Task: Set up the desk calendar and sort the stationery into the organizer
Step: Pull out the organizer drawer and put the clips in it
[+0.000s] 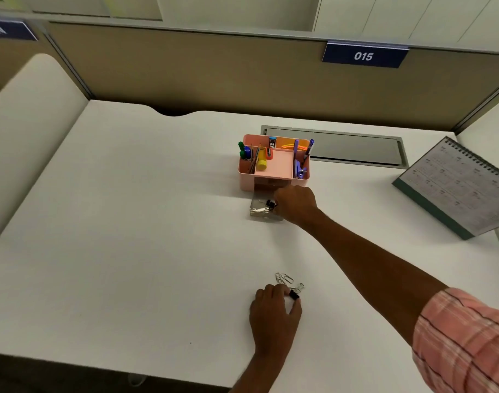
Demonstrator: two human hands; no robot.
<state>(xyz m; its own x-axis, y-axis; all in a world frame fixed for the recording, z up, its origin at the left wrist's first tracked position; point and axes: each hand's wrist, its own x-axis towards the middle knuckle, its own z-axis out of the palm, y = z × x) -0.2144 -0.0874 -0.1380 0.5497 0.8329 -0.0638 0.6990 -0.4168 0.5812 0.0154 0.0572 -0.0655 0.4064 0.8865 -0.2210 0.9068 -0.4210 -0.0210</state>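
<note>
Toward the surface's [129,222] far edge, we are filling the organizer's [273,163] clear drawer [259,211].
Our right hand [295,204] is releasing a black clip [271,205]; left hand [273,310] is pinching another binder clip [294,294] near the front edge; we should drop gently, then gather the paper clips [283,278].

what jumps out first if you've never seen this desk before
The pink organizer stands mid-desk, bright with pens and a yellow tube, its clear drawer pulled out in front. The right hand reaches into that drawer at a black binder clip, while the left hand gathers loose paper clips nearer the front edge. A desk calendar stands at far right.
</note>
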